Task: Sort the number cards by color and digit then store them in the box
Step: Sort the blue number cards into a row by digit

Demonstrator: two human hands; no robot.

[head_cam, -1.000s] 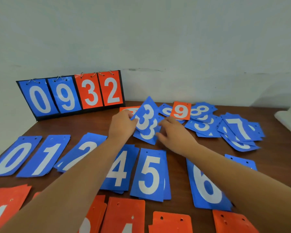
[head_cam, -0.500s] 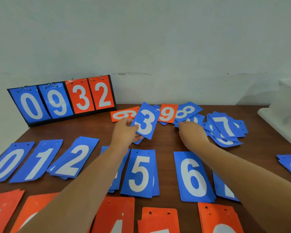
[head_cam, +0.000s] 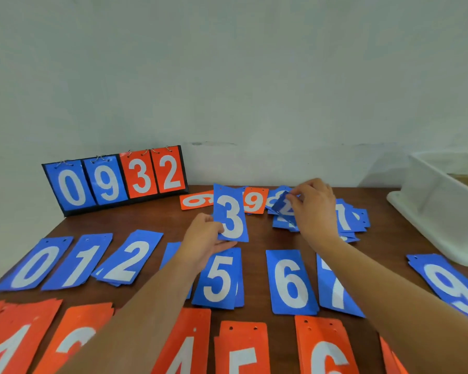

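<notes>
Blue plastic number card marked 3 (head_cam: 230,214) is upright in the left hand (head_cam: 201,238) — thumb on its face at the lower left edge, fingers curled behind, a pinch. Right hand (head_cam: 315,209) pinches the corner of another blue card (head_cam: 283,205) over the loose heap of unsorted cards (head_cam: 346,220) at the far side of the brown wooden table (head_cam: 152,220); its digit is too tilted to read.

Sorted blue stacks lie in a row, among them the 2 stack (head_cam: 130,260) and the 5 stack (head_cam: 219,279). No 3 stack shows; the left forearm hides part of that stretch. Orange stacks (head_cam: 241,346) run along the near edge. White plastic box (head_cam: 438,201) stands far right, its inside mostly out of view.

Judgement: 3s are being gathered. To do it well — read the lifted card's digit before pairing it, square the edges, then lay the 3s just beside the 2 stack with the holes pointing away like the neighbours'. Keep forearms off the finished stacks.
</notes>
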